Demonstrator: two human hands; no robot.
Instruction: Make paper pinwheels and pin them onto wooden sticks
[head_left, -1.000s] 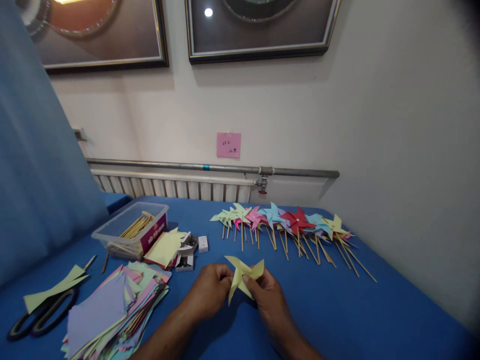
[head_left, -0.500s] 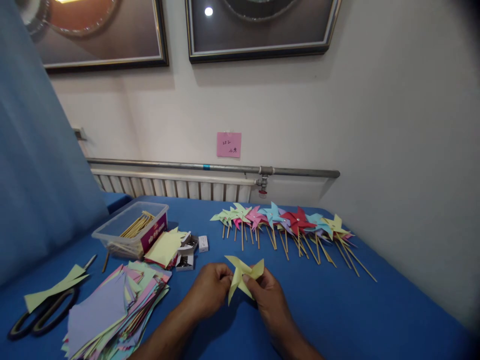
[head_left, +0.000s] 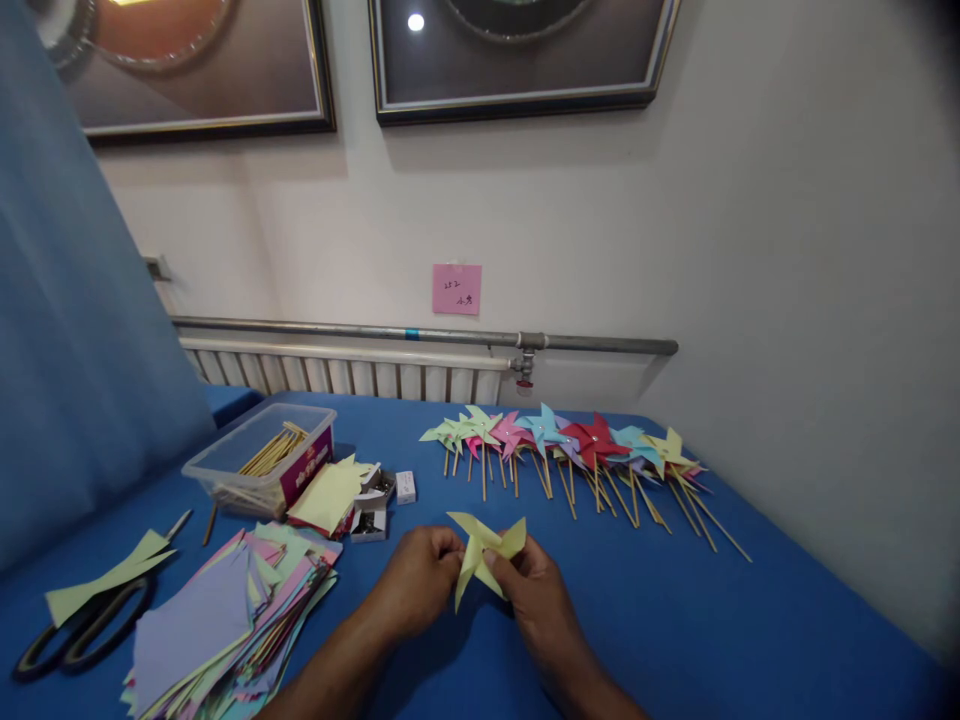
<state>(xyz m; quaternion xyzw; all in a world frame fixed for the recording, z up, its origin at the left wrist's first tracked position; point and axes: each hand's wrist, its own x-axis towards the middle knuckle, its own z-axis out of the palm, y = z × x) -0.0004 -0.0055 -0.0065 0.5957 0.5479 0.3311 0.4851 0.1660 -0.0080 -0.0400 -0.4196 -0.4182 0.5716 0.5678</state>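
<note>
Though multicoloured paper pinwheels (head_left: 596,440), 1 o'clock, look done, right hand (head_left: 536,590) pinches yellow four-bladed paper pinwheel (head_left: 472,558), likely unmounted; left hand (head_left: 420,580) grip unclear.

Soft, rather dim indoor light leaves a faint shadow on the blue counter (head_left: 712,640) below the left hand (head_left: 420,583). A white spot of glare marks the right framed picture (head_left: 517,70); the top right corner darkens, and writing on the pink note (head_left: 457,290) looks soft.

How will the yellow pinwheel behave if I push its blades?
The yellow pinwheel looks like thin folded paper, so it's probably light. Its lower tip juts clear of the right hand, so it would likely bend easily.
</note>
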